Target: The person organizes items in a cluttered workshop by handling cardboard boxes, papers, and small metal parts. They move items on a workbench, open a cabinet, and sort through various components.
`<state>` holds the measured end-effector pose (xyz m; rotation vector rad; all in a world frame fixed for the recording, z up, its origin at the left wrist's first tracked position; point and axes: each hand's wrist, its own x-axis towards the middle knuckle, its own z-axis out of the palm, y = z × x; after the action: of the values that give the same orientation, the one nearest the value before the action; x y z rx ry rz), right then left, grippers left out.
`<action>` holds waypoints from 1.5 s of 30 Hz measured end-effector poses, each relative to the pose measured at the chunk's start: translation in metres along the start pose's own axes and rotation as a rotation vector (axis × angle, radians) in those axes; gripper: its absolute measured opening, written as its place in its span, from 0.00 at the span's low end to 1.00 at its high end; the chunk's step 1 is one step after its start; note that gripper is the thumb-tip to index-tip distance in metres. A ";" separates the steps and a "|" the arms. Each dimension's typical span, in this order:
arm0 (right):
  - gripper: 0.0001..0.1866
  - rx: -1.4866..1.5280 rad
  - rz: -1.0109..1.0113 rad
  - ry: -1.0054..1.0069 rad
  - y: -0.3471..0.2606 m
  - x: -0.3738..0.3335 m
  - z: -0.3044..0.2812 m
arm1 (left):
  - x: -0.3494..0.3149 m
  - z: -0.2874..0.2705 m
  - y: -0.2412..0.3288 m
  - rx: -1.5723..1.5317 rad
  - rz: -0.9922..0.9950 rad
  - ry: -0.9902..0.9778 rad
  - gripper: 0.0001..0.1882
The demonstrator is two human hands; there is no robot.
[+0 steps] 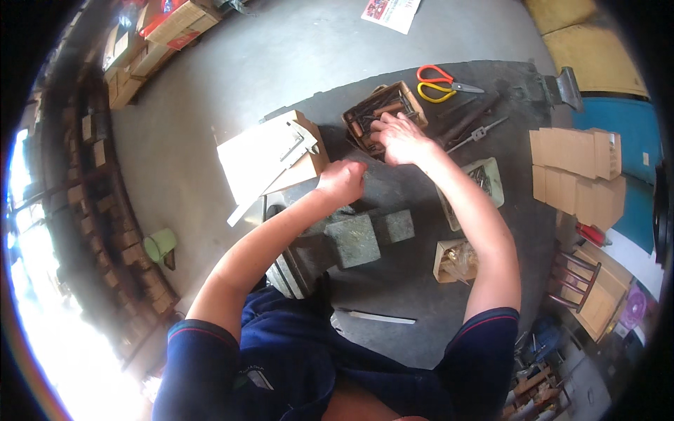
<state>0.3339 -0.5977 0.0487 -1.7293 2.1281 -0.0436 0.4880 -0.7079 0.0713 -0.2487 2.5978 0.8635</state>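
My right hand reaches into an open cardboard box full of dark metal rods and copper-coloured pieces. Its fingers are spread among the parts, the tips partly hidden. My left hand is closed in a fist just left of that box; anything inside it is hidden. Beside this fist a vernier caliper lies across a pale carton. Below my hands stands a bench vise with a blocky grey metal body.
Scissors with red and yellow handles lie at the far right of the dark bench. A tap wrench, a pale tray of metal parts, a small box with a plastic bag and a flat file-like strip also lie there.
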 end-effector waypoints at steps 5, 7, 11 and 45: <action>0.23 0.110 -0.001 0.139 -0.003 -0.009 0.005 | 0.004 0.005 -0.004 -0.041 -0.018 0.061 0.12; 0.19 0.139 -0.025 0.290 -0.002 -0.017 0.007 | 0.007 0.004 -0.002 -0.111 -0.014 0.150 0.11; 0.04 0.225 0.023 0.363 0.012 -0.021 0.005 | 0.024 0.005 0.003 -0.165 -0.011 0.321 0.07; 0.01 0.964 0.374 1.182 0.029 -0.011 0.027 | 0.094 -0.016 0.026 0.500 -0.096 -0.117 0.10</action>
<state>0.3170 -0.5748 0.0195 -0.6720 2.3173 -1.9916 0.3903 -0.7008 0.0576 -0.1706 2.5653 0.1729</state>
